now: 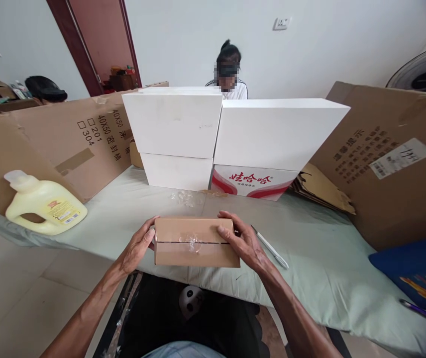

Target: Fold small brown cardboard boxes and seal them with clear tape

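Observation:
Both hands hold a small brown cardboard box (194, 256) at the front edge of the cloth-covered table. Crumpled clear tape crosses the dark seam on the box's upper face. My left hand (136, 248) presses against the box's left end, its thumb at the corner. At the right end, my right hand (243, 241) has its thumb on top and its fingers around the far corner. A white pen-like tool (272, 248) lies on the cloth just right of my right hand.
White boxes (175, 127) and a white-and-red box (254, 181) stand behind, with tape scraps (185, 198) before them. Large cartons flank both sides. A yellow jug (61, 206) is left, a blue package (418, 271) right. A person (237, 91) sits beyond the boxes.

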{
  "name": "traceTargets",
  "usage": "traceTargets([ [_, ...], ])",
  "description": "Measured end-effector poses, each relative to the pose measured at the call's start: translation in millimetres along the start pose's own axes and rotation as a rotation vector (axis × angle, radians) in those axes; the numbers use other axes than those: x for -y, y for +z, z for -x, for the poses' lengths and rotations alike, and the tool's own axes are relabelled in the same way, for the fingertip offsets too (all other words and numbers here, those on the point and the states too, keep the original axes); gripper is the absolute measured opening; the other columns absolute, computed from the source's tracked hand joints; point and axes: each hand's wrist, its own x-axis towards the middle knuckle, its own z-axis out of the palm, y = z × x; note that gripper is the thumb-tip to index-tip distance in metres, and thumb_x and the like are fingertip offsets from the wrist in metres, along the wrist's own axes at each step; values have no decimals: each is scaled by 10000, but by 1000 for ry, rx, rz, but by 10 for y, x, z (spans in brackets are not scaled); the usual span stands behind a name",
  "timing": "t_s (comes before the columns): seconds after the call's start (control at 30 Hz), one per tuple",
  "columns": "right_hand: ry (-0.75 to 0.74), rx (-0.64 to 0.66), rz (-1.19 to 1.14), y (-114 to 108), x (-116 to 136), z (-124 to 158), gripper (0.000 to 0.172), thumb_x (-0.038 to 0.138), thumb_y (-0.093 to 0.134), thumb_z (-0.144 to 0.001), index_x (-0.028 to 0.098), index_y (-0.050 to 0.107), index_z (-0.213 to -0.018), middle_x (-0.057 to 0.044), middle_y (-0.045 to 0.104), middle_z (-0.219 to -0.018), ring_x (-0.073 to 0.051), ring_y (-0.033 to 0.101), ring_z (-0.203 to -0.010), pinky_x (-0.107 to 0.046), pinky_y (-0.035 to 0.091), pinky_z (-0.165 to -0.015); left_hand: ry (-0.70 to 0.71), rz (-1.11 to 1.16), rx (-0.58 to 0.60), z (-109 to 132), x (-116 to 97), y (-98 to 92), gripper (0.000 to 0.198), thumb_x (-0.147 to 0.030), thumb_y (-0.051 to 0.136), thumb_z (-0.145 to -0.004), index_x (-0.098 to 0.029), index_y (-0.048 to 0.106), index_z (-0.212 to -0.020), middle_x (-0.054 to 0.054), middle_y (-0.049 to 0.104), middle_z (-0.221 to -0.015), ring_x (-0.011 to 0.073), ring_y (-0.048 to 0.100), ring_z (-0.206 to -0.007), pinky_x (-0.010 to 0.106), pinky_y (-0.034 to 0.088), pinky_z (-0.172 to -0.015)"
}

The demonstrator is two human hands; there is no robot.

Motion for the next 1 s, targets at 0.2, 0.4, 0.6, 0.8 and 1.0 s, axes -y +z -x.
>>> traceTargets([
  [0.2,104,24,44,-127,60,-159,613,737,577,-997,249,772,-1312,-74,807,-1154,-307,734,-1029,-436,588,-885,35,1,6,48,-8,21,813,-804,557,-987,-263,619,-1590,142,629,-1587,359,692,-1266,384,654,-833],
  [0.4,110,46,5,-148,68,-252,600,711,581,-989,215,790,-1254,-87,819,-1172,-342,753,-1087,-458,605,-934,206,13,106,-23,84,-79,965,-587,887,-840,-297,492,-1672,130,386,-1801,446,435,-1599,460,553,-1156],
  [0.6,106,54,-5,-194,74,-184,606,732,587,-980,232,805,-1244,-96,827,-1173,-354,753,-1092,-452,618,-910,235,60,-18,-69,76,7,573,-527,882,-847,-225,670,-1286,198,534,-1690,410,587,-1475,437,586,-1050],
  [0.8,146,68,35,-210,103,-157,677,765,593,-950,226,790,-1308,-105,825,-1175,-353,753,-1084,-452,613,-925,288,-15,-106,-9,-75,59,277,-453,775,-958,-212,657,-889,176,678,-1486,333,664,-1374,393,577,-1042],
  [1.0,148,77,13,-211,99,-178,639,764,618,-947,256,811,-1282,-106,829,-1145,-363,759,-1055,-462,616,-871,376,-151,-131,45,-72,33,260,-404,694,-1028,-218,662,-849,155,689,-1476,307,657,-1387,444,499,-1169],
])
